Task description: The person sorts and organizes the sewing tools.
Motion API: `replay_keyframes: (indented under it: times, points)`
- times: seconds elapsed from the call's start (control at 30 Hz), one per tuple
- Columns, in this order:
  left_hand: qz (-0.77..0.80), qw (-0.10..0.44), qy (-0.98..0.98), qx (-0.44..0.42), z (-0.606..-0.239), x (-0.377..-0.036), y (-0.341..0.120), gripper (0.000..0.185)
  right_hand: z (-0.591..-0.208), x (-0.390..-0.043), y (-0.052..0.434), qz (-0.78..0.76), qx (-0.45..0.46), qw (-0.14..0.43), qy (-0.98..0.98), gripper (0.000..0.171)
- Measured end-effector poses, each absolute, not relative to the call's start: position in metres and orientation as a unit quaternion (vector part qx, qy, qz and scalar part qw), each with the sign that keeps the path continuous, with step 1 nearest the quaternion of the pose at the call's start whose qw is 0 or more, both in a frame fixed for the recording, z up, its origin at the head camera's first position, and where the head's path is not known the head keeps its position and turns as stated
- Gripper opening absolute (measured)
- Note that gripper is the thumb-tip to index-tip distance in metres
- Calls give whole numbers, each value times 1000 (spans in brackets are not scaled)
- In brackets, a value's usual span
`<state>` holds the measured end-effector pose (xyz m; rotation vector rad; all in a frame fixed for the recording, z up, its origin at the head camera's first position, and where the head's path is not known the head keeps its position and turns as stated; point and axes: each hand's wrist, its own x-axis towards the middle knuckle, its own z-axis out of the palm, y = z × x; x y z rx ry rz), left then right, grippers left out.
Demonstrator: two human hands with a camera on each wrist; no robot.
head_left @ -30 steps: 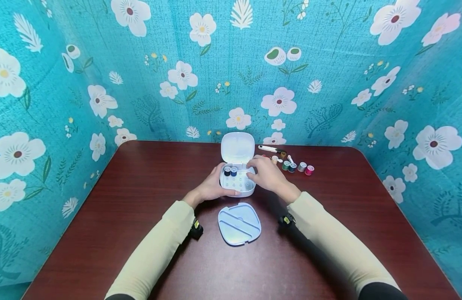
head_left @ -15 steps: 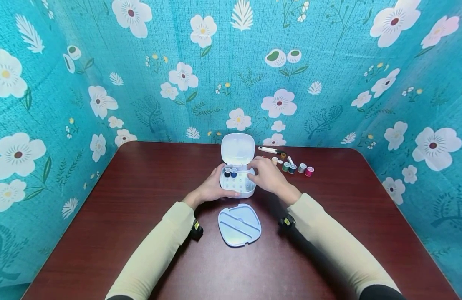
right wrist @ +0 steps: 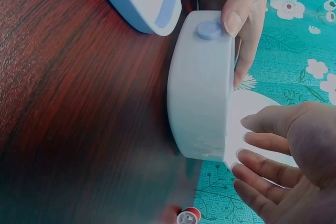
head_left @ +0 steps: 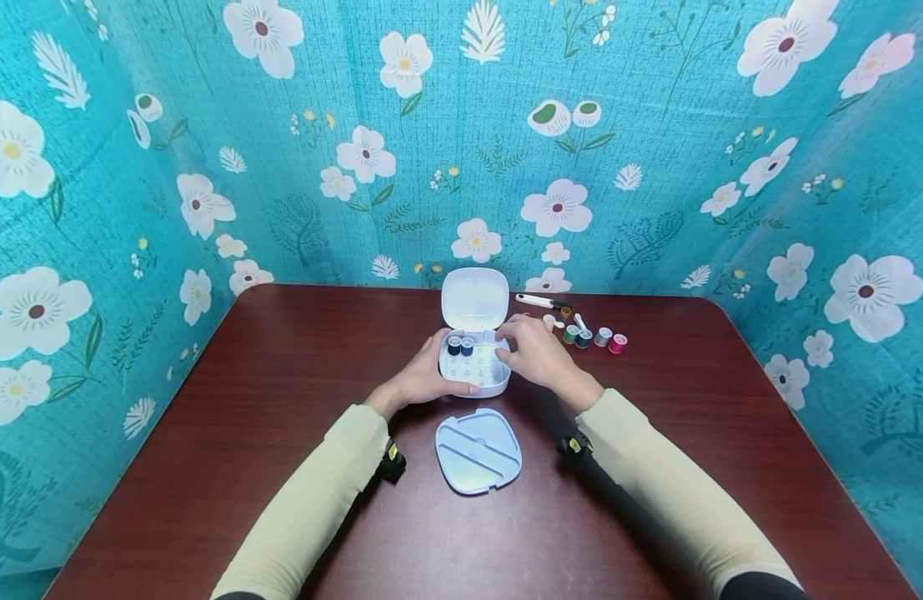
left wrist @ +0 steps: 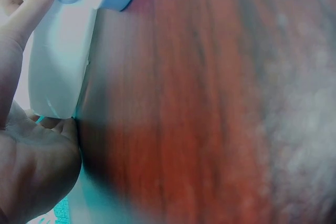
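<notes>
No brand, label or writing can be read on any item.

The box (head_left: 474,367) stands on the tabletop (head_left: 281,392) near the far edge, its lid (head_left: 474,298) hinged open and upright behind it. Two spools (head_left: 460,344), one black and one blue, sit in its far left corner.

My left hand (head_left: 423,377) grips the box from the left: the thumb lies along the near wall and the fingers (right wrist: 247,19) curl round the far left corner, one fingertip beside the round catch (right wrist: 208,30) on the front wall. My right hand (head_left: 532,354) rests at the right side of the box, its fingers (right wrist: 262,145) loosely spread over the open top and holding nothing.

A tray (head_left: 479,450) lies flat on the tabletop just nearer to me than the box. A row of loose spools (head_left: 592,336) and a small tool (head_left: 542,300) lie to the right of the box, apart from my right hand.

Against the frame one second earlier, both hands and the box keep nearly the same positions; my right fingers sit slightly lower over the box.
</notes>
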<state>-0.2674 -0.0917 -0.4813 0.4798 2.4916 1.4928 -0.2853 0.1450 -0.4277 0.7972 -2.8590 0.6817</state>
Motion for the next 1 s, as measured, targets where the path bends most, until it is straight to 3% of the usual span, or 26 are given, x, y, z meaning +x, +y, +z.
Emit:
replay_keyframes:
  times: [1.0]
  points:
    - [509,104,839,161,-483,-269,-93,111,-430,-287,150,230,250,30,-940,26]
